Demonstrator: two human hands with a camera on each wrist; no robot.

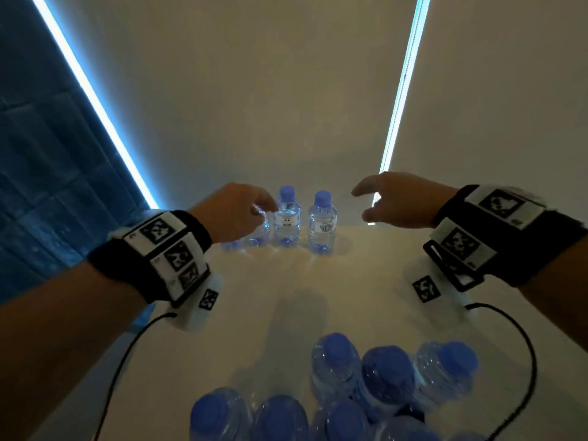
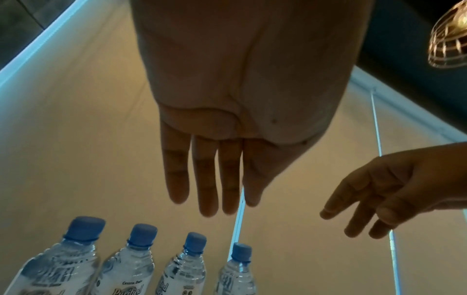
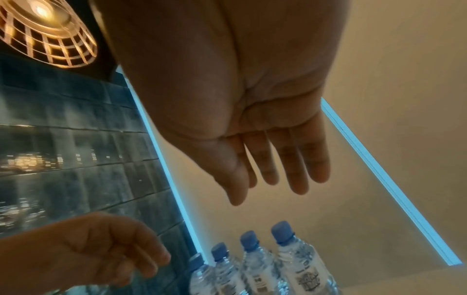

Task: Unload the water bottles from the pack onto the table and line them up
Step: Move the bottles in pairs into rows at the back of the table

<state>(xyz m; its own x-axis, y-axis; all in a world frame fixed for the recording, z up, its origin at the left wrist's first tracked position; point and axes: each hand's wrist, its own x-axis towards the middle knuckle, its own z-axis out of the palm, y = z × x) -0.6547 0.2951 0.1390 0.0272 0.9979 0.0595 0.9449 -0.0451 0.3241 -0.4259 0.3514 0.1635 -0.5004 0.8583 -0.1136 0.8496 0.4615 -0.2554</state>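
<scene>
Several clear water bottles with blue caps stand upright in a row (image 1: 288,218) at the far edge of the white table (image 1: 318,281). The same row of bottles (image 2: 136,265) shows below my left palm, and again as the row of bottles (image 3: 252,267) under my right palm. My left hand (image 1: 238,211) hovers over the row's left end with relaxed fingers and holds nothing, hiding part of the leftmost bottles. My right hand (image 1: 388,198) floats to the right of the row, fingers straight and empty. The pack of bottles (image 1: 350,393) sits at the near edge.
A pale wall with two glowing blue strips (image 1: 401,90) rises right behind the row. A dark tiled wall (image 1: 41,186) lies to the left. A wire cage lamp (image 3: 43,32) hangs overhead. Black cables (image 1: 521,361) trail from both wrist bands. White tabletop lies between row and pack.
</scene>
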